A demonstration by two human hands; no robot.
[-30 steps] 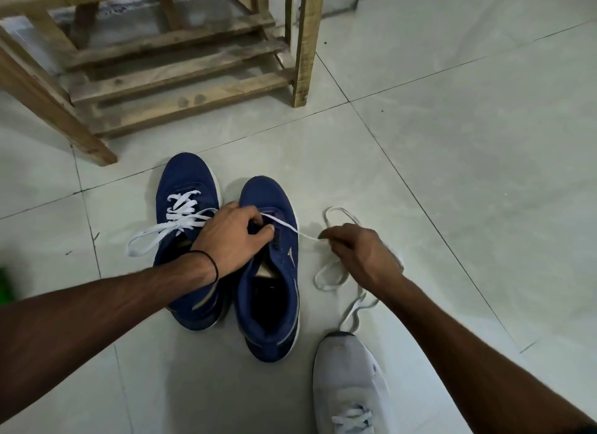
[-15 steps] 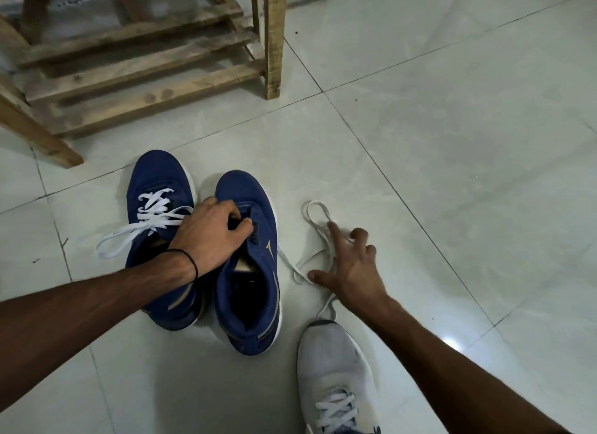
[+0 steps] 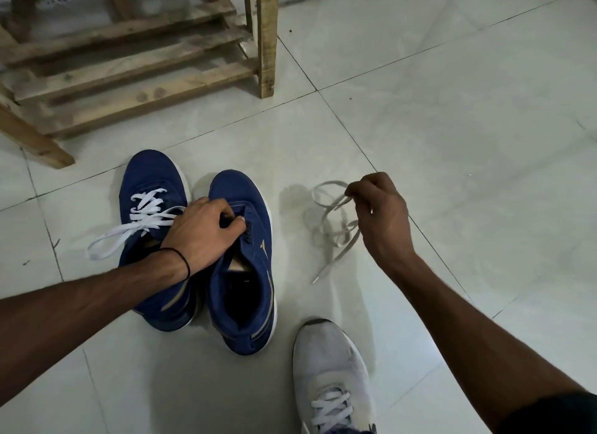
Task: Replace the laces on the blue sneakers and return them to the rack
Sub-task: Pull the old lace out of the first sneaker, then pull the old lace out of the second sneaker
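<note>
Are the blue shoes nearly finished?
About halfway, it seems. The laced sneaker has untied ends. The other sneaker has no lace; the left hand grips it while the right hand pinches a loose lace. Both stand on the floor, not yet on the rack.

Dim indoor light, soft shadows, faint floor sheen, wide-angle edge bending

The laced blue fabric sneaker (image 3: 151, 175) and the unlaced blue fabric sneaker (image 3: 239, 191) stood upright side by side, toes toward the slatted wooden rack (image 3: 129, 71). The loose flat white lace (image 3: 337, 256) dangled, pinched in the right hand (image 3: 381, 214).
</note>
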